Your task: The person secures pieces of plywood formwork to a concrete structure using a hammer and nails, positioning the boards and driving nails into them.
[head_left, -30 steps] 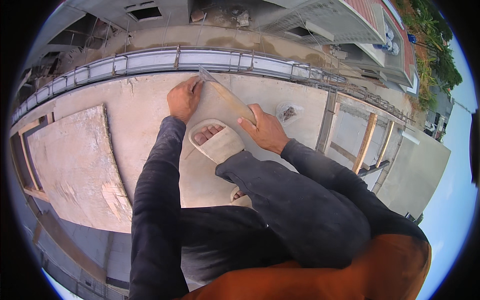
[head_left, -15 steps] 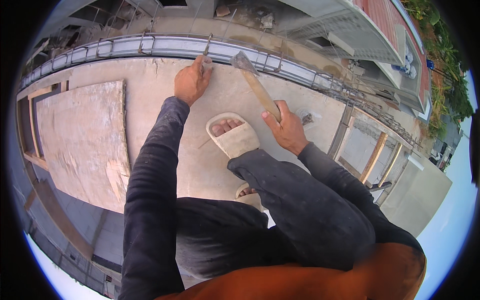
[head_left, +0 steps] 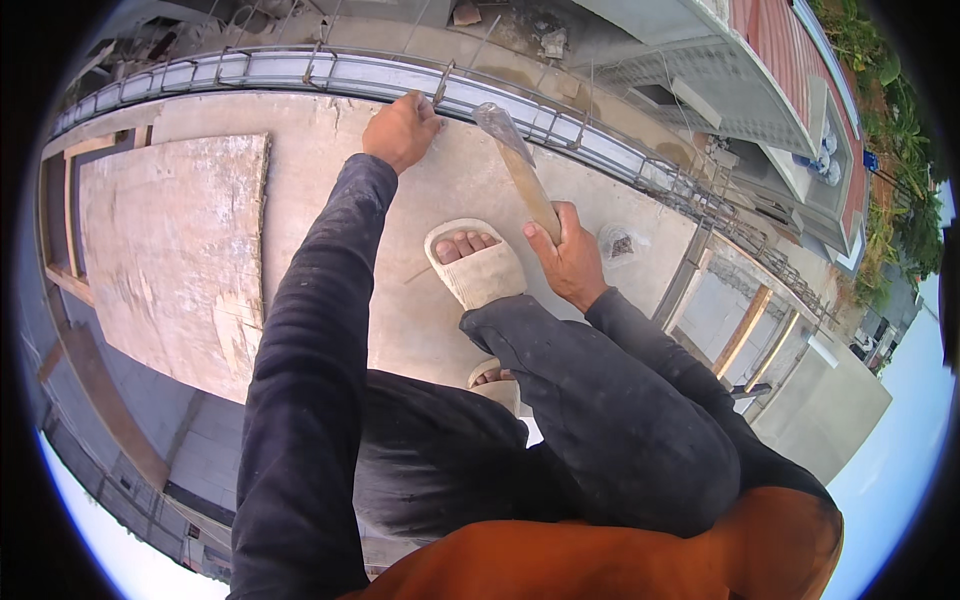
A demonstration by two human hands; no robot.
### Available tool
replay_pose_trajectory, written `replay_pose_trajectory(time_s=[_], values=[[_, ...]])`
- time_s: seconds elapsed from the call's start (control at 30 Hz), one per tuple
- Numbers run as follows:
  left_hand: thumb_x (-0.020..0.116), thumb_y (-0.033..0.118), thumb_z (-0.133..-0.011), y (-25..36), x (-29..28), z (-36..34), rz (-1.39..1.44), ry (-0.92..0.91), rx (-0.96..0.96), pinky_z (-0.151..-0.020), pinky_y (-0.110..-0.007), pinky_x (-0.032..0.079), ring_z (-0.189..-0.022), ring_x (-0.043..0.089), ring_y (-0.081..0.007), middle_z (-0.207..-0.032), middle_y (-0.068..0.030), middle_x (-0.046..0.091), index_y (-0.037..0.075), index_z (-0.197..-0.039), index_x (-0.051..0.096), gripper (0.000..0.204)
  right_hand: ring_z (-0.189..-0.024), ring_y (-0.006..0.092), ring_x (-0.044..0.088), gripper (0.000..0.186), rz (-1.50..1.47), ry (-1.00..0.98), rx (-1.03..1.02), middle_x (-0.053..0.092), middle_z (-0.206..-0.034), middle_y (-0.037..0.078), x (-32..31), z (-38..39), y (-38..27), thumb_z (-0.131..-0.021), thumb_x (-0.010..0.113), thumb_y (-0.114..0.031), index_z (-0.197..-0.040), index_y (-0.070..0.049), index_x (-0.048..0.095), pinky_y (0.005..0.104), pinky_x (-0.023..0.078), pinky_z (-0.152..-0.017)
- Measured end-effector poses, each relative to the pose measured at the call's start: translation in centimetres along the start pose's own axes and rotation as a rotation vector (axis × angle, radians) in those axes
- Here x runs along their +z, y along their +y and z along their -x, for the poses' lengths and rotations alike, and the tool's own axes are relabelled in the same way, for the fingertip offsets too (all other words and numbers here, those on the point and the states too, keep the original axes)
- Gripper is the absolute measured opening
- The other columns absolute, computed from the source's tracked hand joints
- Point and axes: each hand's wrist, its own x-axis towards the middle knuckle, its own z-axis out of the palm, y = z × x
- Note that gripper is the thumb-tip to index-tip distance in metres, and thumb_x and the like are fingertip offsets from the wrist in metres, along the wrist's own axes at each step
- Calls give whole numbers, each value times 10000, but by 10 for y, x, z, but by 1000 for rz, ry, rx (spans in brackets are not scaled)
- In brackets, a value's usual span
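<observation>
My left hand is closed at the far edge of the plywood deck, its fingertips pinched beside a long steel rebar cage. Whatever lies between those fingertips is too small or hidden to tell. My right hand grips the wooden handle of a hammer. Its grey, blurred metal head points away from me, raised to the right of my left hand and apart from it. Close to my right hand, a clear plastic bag with small dark pieces lies on the deck.
My sandalled foot stands on the deck between my arms. A loose plywood sheet lies at the left. Wooden framing surrounds an opening at the right. Beyond the rebar cage the deck drops off to lower ground and a red-roofed building.
The view has shifted slightly, so the deck and cage sit higher in it. My left hand stays at the same spot by the cage. The hammer head has tilted and drawn back slightly.
</observation>
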Motion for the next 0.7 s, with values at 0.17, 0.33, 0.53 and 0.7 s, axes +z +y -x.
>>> replay_pose_trajectory(time_s=[0.17,0.33,0.53,0.7], values=[[773,326,-900,-3,8,0,-7,18,40,-843,-474,562,-924,739,-379,-925,-162,769,71,-983,683,283,-871,488,712,511,272,-150,212,716,-883,289,10,-7,28,-1022,668,-447,-1239,-9,519,537,546,-734],[763,322,-905,-5,8,1,7,21,31,-841,-471,564,-919,742,-374,-914,-165,766,64,-986,678,284,-868,493,715,548,1,21,-18,711,-865,301,0,2,4,-1021,656,-473,-1230,14,518,547,546,-740],[763,324,-912,-8,9,-1,-7,42,49,-841,-464,565,-919,745,-358,-905,-150,768,83,-987,686,264,-868,510,709,583,227,-129,178,708,-859,312,4,-9,21,-1021,641,-504,-1208,36,528,554,544,-742],[751,307,-921,-1,11,4,15,-18,30,-853,-465,564,-928,744,-367,-927,-149,772,77,-1008,682,255,-878,512,709,610,92,-44,104,713,-874,317,8,11,21,-1018,627,-529,-1208,45,545,543,548,-760]])
